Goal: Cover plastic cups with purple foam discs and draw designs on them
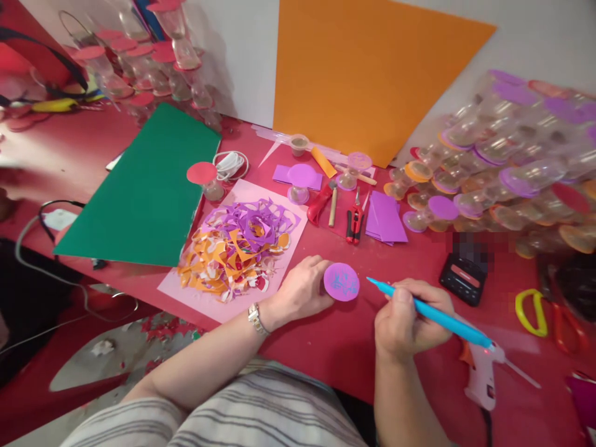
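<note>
My left hand (305,288), with a watch at the wrist, is closed around an hourglass, of which only the round purple top disc (341,282) shows; blue pen marks cover part of that disc. The body below it is hidden. In my right hand (412,320) I grip a bright blue marker (454,323), its tip pointing left, a short way from the disc and not touching it. Beyond my hands stand an hourglass with a purple top (302,176) and a red-topped hourglass (202,174).
Foam scraps (242,248) are heaped on a pink sheet (223,310). Red-handled pliers (355,223), a small hammer (333,205) and purple cards (385,217) lie ahead. A white glue gun (482,375) is at right. Stacked hourglasses (507,167) crowd the back right; a green board (144,192) lies left.
</note>
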{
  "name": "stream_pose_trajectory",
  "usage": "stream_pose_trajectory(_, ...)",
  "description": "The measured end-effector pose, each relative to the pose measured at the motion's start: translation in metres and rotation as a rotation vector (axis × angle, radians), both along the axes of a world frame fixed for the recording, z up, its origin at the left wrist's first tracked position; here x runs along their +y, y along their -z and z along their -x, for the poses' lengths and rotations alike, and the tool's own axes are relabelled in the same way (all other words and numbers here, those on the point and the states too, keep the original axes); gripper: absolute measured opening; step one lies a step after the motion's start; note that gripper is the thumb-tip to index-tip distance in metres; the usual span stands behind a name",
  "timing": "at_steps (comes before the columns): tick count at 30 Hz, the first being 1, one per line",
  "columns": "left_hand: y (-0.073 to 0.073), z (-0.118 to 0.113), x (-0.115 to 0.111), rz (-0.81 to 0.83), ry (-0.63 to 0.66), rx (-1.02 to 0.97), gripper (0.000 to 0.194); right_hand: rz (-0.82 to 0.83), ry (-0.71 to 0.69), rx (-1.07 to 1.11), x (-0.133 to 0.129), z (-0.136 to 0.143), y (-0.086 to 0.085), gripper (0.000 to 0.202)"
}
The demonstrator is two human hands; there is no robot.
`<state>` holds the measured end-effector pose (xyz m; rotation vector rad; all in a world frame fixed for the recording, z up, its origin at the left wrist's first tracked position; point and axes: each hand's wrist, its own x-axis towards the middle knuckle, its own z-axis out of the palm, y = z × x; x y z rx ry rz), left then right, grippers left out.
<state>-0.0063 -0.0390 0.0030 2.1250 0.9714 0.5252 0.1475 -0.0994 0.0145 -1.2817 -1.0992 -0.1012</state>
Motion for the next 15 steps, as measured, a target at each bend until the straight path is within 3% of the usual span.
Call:
stream_pose_trajectory(7, 0.004, -0.001, -0.003, -0.098, 0.023, 0.025, 0.022, -0.014, 0.067, 0.053, 0.002, -0.001, 0.008, 0.014)
stream_pose_trajectory(15, 0.0, 0.001, -0.001, -0.186, 0.025, 0.075, 0.025, 0.081, 0.076, 0.234, 0.016, -0.003, 0.018, 0.025)
